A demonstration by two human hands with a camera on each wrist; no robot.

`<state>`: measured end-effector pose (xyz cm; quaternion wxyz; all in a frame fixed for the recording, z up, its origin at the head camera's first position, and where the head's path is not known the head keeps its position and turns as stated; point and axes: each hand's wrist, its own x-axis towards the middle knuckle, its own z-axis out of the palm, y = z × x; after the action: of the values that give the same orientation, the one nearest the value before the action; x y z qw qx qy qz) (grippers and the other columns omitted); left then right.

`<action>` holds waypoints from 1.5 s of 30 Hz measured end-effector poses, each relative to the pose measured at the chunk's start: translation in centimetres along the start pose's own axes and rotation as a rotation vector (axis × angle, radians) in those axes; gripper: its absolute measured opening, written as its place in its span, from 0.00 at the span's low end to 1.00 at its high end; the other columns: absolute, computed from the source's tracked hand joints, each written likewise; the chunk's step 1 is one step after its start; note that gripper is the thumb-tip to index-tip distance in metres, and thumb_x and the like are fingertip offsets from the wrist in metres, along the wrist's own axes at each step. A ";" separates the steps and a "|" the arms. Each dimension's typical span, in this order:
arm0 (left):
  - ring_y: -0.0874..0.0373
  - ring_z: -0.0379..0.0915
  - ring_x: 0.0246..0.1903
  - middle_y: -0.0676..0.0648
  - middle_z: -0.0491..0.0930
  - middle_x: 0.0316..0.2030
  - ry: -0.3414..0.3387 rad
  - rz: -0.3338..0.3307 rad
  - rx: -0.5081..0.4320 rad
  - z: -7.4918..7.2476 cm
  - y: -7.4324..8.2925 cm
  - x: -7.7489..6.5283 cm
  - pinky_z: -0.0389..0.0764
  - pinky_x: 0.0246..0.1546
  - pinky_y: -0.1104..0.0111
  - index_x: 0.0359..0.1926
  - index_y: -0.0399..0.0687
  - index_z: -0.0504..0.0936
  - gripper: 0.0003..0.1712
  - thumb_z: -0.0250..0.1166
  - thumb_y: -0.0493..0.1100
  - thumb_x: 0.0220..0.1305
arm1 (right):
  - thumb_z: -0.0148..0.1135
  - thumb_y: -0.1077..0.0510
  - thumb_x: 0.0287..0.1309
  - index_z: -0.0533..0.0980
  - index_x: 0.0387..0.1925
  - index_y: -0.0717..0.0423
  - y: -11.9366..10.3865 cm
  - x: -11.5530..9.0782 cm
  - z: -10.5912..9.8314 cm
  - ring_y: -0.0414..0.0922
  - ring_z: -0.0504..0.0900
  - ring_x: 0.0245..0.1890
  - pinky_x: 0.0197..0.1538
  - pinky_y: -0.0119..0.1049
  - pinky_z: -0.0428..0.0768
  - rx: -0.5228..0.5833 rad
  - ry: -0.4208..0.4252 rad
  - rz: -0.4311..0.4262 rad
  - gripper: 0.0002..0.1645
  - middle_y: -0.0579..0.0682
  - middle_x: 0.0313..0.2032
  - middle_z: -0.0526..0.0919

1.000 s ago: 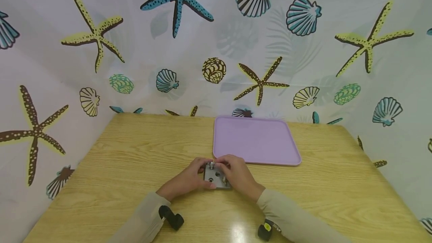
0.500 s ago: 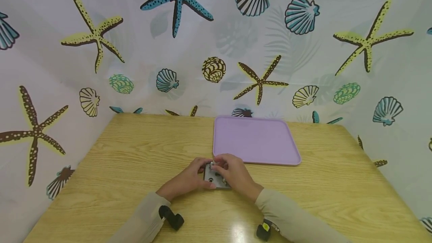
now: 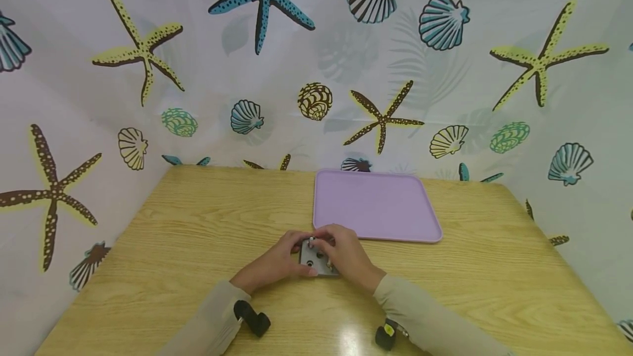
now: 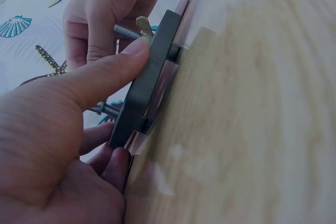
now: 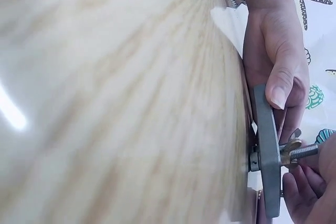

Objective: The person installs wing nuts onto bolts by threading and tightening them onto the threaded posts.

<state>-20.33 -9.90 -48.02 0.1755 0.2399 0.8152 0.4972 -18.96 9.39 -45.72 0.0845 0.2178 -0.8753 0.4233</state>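
Note:
In the head view a grey metal plate point(image 3: 318, 270) with round holes is between my hands, just in front of the tray. My left hand point(image 3: 278, 263) grips its left side, thumb on the near edge and fingers at the far one. Two bolts pass through the plate, their heads showing underneath in the left wrist view. A brass wing nut point(image 5: 287, 157) sits on the threaded bolt point(image 5: 305, 151) at the right. My right hand point(image 3: 349, 257) pinches the silver wing nut point(image 4: 96, 108) on the far-left bolt point(image 4: 110, 110); its fingers partly hide it in the head view.
A lilac tray point(image 3: 373, 205) lies on the wooden table point(image 3: 212, 224) behind the plate, close to the right hand's knuckles. A curtain point(image 3: 277, 70) printed with starfish and shells hangs around the table's back and sides.
My right thumb and fingers have shifted slightly left around the far bolt, the thumb passing over and back beside it. The left hand and the plate stay in place.

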 end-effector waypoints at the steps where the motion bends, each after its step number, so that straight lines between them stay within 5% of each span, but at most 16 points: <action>1: 0.56 0.59 0.59 0.50 0.59 0.60 0.000 -0.002 0.001 0.0 0.0 0.0 0.61 0.62 0.62 0.65 0.53 0.63 0.46 0.74 0.55 0.45 | 0.63 0.59 0.56 0.80 0.40 0.56 0.0 0.0 -0.1 0.36 0.79 0.35 0.38 0.29 0.78 -0.006 0.003 -0.001 0.09 0.45 0.37 0.82; 20: 0.53 0.59 0.58 0.49 0.59 0.59 0.001 -0.019 -0.002 -0.1 0.3 -0.1 0.62 0.60 0.59 0.64 0.52 0.63 0.47 0.74 0.56 0.45 | 0.65 0.60 0.54 0.81 0.34 0.55 -0.3 -0.2 -0.5 0.35 0.79 0.35 0.38 0.29 0.79 -0.017 -0.018 -0.034 0.05 0.44 0.34 0.83; 28: 0.55 0.58 0.59 0.50 0.59 0.59 -0.001 0.000 0.018 0.0 0.4 -0.2 0.62 0.61 0.61 0.65 0.53 0.62 0.47 0.73 0.56 0.46 | 0.67 0.61 0.52 0.77 0.43 0.60 -0.1 0.2 0.1 0.37 0.79 0.30 0.33 0.29 0.79 0.006 0.000 -0.052 0.16 0.50 0.35 0.81; 34: 0.53 0.57 0.60 0.49 0.59 0.59 -0.004 0.005 -0.003 0.1 0.3 -0.1 0.60 0.62 0.58 0.65 0.55 0.61 0.45 0.73 0.50 0.48 | 0.66 0.60 0.53 0.78 0.42 0.59 -0.3 0.2 0.1 0.38 0.79 0.31 0.33 0.29 0.79 0.005 -0.019 -0.021 0.14 0.49 0.35 0.80; 45: 0.52 0.59 0.58 0.49 0.59 0.58 0.002 -0.024 -0.017 0.1 0.3 -0.2 0.62 0.60 0.57 0.65 0.55 0.63 0.46 0.74 0.55 0.46 | 0.63 0.61 0.56 0.81 0.35 0.56 0.0 -0.2 -0.5 0.36 0.79 0.37 0.41 0.31 0.78 -0.058 0.021 -0.024 0.04 0.45 0.35 0.83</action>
<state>-20.08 -9.84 -47.76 0.1829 0.2280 0.8138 0.5022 -18.82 9.86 -45.42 0.1050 0.2213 -0.8837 0.3989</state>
